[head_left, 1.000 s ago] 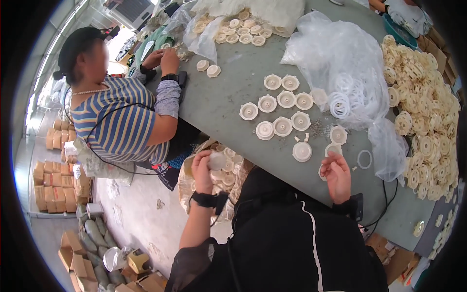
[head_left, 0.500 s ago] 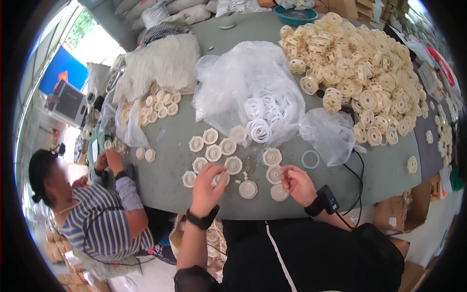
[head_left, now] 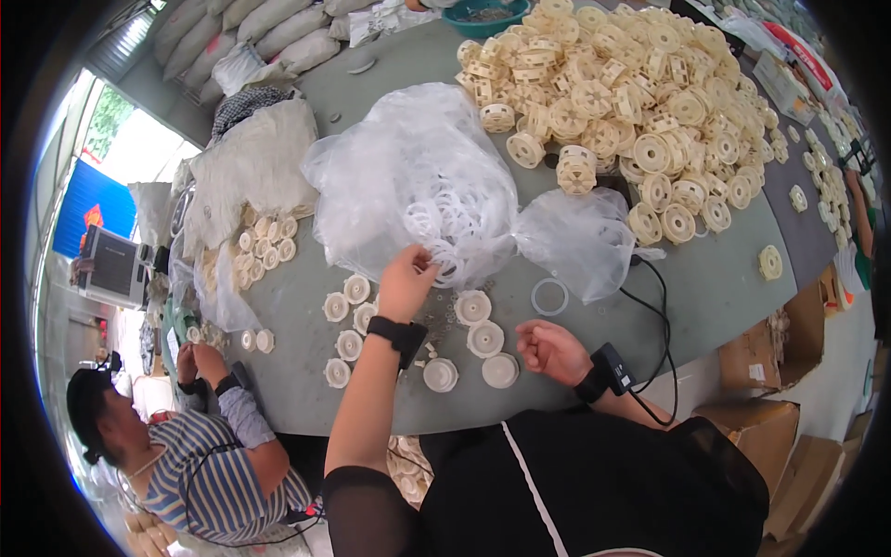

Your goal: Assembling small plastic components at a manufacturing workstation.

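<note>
My left hand (head_left: pixel 406 286) reaches over the table to the mouth of a clear plastic bag (head_left: pixel 380 167), thumb and fingers closed on the edge of a white plastic ring (head_left: pixel 449 269) among many others. To the right, my right hand (head_left: pixel 554 352) hovers just above the tabletop with curled fingers; whatever lies in them is hidden. Between the hands are round cream plastic caps (head_left: pixel 484 339) in a short column, plus a cap with a smooth disc (head_left: pixel 440 375). More scalloped caps (head_left: pixel 349 345) lie left of my left forearm, which hides some of them.
A large heap of cream wheel-shaped parts (head_left: pixel 650 102) covers the far right. Nearer are a smaller clear bag (head_left: pixel 575 237), a loose ring (head_left: pixel 549 297) and a black cable (head_left: pixel 666 343) running to my right wrist. At left, a co-worker (head_left: pixel 200 464) sits handling small parts.
My left hand has moved forward from the caps to the rings at the bag. My right hand stays low beside the right-hand caps. The view has shifted, so the table appears moved leftward.
</note>
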A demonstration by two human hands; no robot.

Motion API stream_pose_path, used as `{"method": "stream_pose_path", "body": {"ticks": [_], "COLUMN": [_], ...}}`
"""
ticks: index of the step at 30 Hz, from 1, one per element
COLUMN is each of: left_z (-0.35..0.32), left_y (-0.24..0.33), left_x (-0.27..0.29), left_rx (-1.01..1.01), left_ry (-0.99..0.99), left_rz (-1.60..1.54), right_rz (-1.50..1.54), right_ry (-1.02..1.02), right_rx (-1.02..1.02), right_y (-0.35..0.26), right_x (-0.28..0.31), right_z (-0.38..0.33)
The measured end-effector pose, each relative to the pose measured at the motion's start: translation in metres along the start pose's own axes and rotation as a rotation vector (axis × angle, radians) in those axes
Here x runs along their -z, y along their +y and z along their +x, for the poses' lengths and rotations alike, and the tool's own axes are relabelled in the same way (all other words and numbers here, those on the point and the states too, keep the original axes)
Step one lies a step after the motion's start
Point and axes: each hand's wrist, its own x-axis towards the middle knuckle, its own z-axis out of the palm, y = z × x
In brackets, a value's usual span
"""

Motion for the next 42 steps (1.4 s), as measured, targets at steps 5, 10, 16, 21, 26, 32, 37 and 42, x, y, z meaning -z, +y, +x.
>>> {"method": "stream_pose_path", "body": {"ticks": [5, 10, 16, 21, 26, 32, 37, 42], "left_z": [-0.021, -0.028, -0.038, -0.056, -0.079, -0.124, -0.145, -0.156], "left_y": [0.002, -0.009, -0.015, -0.003, 0.007, 0.015, 0.025, 0.019], "left_x": [0.005, 0.001, 0.001, 0.008, 0.011, 0.006, 0.010, 0.011], "left_rx": [0.067, 0.283, 0.327, 0.391, 0.323, 0.346, 0.338, 0.361], "left_ry": [0.073, 0.066, 0.101, 0.266, 0.259, 0.319, 0.345, 0.321], "left_rz": [-0.194, -0.556, -0.861, -1.154, -1.377, -1.389, -1.353, -1.290], "right_rz": [-0.076, -0.067, -0.116, -0.273, -1.176, -2.207, -2.465, -2.306], "right_ry": [-0.012, -0.031, -0.007, 0.076, 0.113, -0.105, -0.085, 0.050], "right_rx": [0.025, 0.042, 0.086, 0.076, 0.280, 0.300, 0.269, 0.467], "right_y": [0.000, 0.002, 0.005, 0.006, 0.004, 0.002, 0.020, 0.011], "right_x": [0.000, 0.001, -0.004, -0.016, -0.034, -0.070, -0.071, -0.075], "right_z": [0.008, 0.007, 0.006, 0.004, 0.017, 0.043, 0.050, 0.040]}}
